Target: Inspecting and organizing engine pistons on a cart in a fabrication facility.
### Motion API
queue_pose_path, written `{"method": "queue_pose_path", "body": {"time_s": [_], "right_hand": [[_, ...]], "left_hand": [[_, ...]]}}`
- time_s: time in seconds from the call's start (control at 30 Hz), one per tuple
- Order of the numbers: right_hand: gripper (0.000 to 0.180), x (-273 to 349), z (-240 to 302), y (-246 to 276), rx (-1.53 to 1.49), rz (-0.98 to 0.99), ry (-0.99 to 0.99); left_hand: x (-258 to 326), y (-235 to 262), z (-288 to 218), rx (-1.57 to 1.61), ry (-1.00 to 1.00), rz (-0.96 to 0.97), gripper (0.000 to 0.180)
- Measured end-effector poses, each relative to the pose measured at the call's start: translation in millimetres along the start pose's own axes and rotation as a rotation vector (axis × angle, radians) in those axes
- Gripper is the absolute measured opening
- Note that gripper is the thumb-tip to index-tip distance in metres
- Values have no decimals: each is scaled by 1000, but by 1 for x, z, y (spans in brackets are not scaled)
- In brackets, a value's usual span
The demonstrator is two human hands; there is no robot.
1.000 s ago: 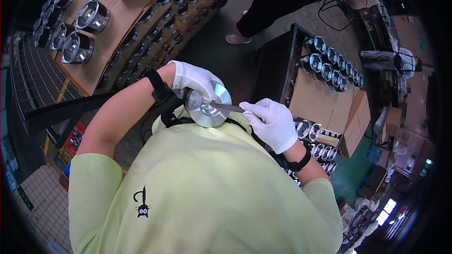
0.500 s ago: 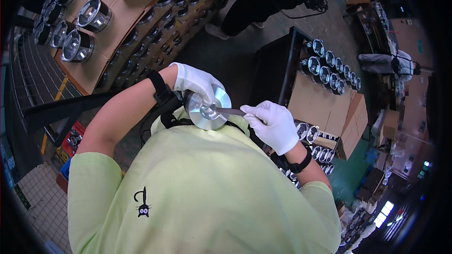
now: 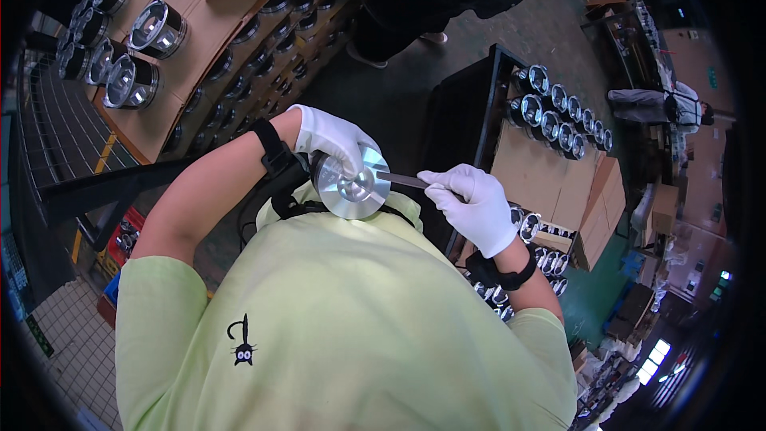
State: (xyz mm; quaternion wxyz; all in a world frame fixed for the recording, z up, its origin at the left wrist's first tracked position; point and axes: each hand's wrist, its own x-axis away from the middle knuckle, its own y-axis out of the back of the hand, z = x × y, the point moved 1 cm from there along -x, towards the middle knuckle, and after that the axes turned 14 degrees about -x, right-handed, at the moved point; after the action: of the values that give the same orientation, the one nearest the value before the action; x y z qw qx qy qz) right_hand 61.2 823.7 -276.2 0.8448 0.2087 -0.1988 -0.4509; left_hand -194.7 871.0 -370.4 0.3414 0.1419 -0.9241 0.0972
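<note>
Against the chest, gloved left hand (image 3: 333, 137) grips a shiny metal disc (image 3: 352, 184); right hand (image 3: 472, 206) pinches a thin flat blade (image 3: 401, 180).

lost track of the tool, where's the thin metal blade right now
In the head view, the thin metal blade sits just right of centre, pinched in the gloved right hand, its tip on the shiny round metal part held by the left hand.

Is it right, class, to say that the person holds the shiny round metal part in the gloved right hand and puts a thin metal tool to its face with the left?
Not quite: the hands are swapped. In the head view the gloved left hand grips the shiny round metal part, and the right hand holds the thin metal tool against its face.
</note>
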Motion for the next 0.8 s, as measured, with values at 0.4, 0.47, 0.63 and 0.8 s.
{"method": "queue_pose_path", "body": {"time_s": [0.4,0.47,0.63,0.8], "right_hand": [[18,11,1,-1,282,47,158],[18,8,3,-2,305,59,149],[16,9,16,1,433,77,141],[15,5,25,0,485,36,239]], "left_hand": [[-2,-6,-11,-9,11,-16,63],[-3,-6,-11,3,-11,-2,62],[1,-9,-18,-30,26,-22,61],[7,-10,-23,-47,78,-36,60]]}}
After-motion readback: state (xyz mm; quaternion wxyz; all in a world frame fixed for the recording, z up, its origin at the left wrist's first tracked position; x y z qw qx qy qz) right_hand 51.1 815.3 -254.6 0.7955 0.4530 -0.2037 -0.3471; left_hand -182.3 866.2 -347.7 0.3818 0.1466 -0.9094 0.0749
